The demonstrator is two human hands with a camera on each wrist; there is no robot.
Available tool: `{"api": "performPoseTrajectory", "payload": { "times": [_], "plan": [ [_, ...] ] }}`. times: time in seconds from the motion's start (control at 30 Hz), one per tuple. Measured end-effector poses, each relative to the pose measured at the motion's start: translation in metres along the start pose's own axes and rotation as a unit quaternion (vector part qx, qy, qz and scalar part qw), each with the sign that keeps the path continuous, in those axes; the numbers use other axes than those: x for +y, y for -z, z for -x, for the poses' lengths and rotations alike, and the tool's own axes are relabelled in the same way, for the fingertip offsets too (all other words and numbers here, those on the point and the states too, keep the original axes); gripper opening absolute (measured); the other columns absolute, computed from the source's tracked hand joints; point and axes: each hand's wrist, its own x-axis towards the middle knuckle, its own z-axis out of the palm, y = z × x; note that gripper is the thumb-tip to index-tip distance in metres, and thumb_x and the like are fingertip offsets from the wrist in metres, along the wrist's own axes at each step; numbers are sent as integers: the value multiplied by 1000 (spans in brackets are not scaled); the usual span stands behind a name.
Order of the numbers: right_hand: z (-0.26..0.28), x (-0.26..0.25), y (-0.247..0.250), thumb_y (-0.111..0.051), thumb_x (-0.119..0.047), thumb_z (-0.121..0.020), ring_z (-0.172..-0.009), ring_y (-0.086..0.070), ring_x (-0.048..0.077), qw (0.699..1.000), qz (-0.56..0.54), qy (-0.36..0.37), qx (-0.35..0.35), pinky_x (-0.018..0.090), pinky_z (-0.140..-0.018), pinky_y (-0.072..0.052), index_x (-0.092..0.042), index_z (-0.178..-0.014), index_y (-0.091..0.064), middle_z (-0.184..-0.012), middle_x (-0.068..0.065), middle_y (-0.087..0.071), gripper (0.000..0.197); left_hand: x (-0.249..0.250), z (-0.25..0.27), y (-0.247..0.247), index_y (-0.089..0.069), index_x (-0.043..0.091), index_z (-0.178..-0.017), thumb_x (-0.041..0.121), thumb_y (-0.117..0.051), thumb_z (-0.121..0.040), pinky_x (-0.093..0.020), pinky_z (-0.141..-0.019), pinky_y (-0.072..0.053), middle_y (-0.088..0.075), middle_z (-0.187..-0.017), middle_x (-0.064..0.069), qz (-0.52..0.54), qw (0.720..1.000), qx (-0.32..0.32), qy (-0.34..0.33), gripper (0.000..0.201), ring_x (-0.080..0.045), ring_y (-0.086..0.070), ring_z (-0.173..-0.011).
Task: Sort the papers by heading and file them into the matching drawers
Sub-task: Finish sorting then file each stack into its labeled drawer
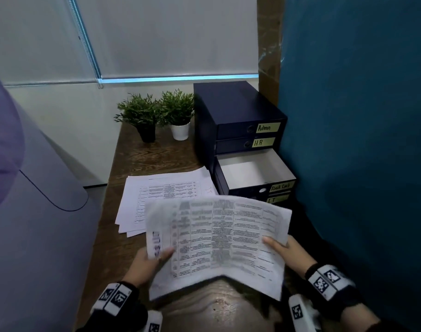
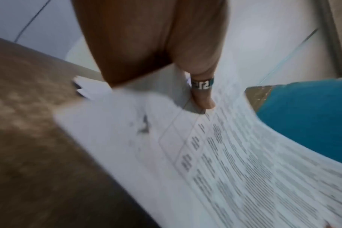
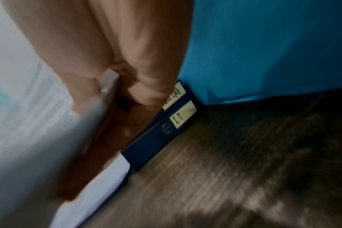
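Both hands pinch a printed sheet (image 1: 224, 240) by opposite edges above the worktop (image 1: 142, 161): left hand (image 1: 148, 264) and right hand (image 1: 287, 251) each have a thumb-over grip. Ahead stands the pulled-out drawer (image 1: 250, 173), beside the blue partition (image 1: 360, 140); a paper stack (image 1: 156, 197) lies left.

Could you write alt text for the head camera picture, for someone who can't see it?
Two hands, left hand and right hand, hold a printed sheet above a wooden desk. Behind it lie a paper stack and a dark drawer unit with one drawer open.
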Motion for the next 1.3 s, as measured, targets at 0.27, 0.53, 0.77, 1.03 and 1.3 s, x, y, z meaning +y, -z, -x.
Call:
{"api": "performPoseTrajectory", "payload": {
  "times": [0.27,0.53,0.77,1.03,1.3],
  "plan": [
    [8,-39,50,-74,-29,-75,-69,-72,14,982,-144,8,121,25,-57,-57,-7,-100,-64,-77,1,-75,35,23,-42,-5,-52,5,-107,-4,-39,-94,-16,-34,-44,-63,-85,-12,-37,999,25,-26,20,-10,-59,-40],
    [-22,-51,40,-38,-1,-95,-30,-53,8,950,-196,-56,238,10,-32,-38,-9,-80,-53,-46,2,-64,23,-36,-47,-15,-42,34,-131,32,-59,-83,-35,-109,-33,-31,-148,-3,-551,834,-26,-2,50,-26,-35,-132],
    [-93,-84,23,-23,6,-87,-23,-33,5,946,-153,-79,274,6,-27,-20,-8,-79,-49,-51,5,-50,30,-43,-41,-17,8,33,-146,56,-60,-78,-48,-116,-15,20,-156,0,-595,789,-110,104,99,-34,7,-144],
    [-169,-98,18,-22,3,-88,-25,-36,6,938,-146,-99,299,3,-30,-22,-14,-71,-46,-64,4,-48,34,-36,-51,-15,13,36,-144,98,-34,-26,-50,-115,-11,21,-155,4,-580,787,-145,155,141,-31,11,-144],
    [-176,-95,-4,-27,15,-92,-39,-63,15,952,-203,-96,209,21,-40,-53,-5,-94,-40,-80,16,-54,23,-47,-53,-15,11,38,-144,57,-58,-78,-45,-118,-8,19,-156,5,-587,792,-101,136,98,-29,9,-145]
  ]
}}
